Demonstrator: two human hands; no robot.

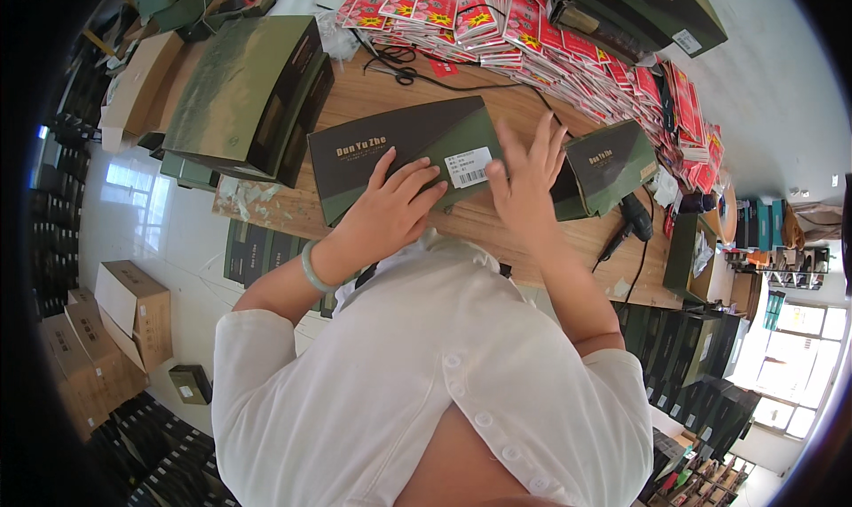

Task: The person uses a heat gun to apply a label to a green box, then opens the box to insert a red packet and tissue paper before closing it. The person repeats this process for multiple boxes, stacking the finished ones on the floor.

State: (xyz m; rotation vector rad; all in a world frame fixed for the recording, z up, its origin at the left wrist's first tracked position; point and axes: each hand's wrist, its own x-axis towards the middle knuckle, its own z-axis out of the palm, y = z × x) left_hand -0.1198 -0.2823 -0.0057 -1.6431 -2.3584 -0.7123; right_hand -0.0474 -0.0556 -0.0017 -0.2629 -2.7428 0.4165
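A dark brown and green shoebox-like carton (435,127) lies on the wooden table right in front of me, with a white barcode label (470,167) near its right end. My left hand (393,203) rests on its near side, fingers spread and lying flat, a pale bangle on that wrist. Beside the carton's right end, my right hand (530,174) is raised with its fingers apart and nothing in it. Whether its edge touches the carton, I cannot tell. Just past that hand sits another dark green carton (612,165), its near edge uneven.
Larger green cartons (235,99) are stacked at the table's left. Red printed packets (524,27) spread across the back, near black scissors (405,75) and a cable. A black hairdryer-shaped tool (632,223) lies at the right. Brown boxes (133,312) stand on the floor.
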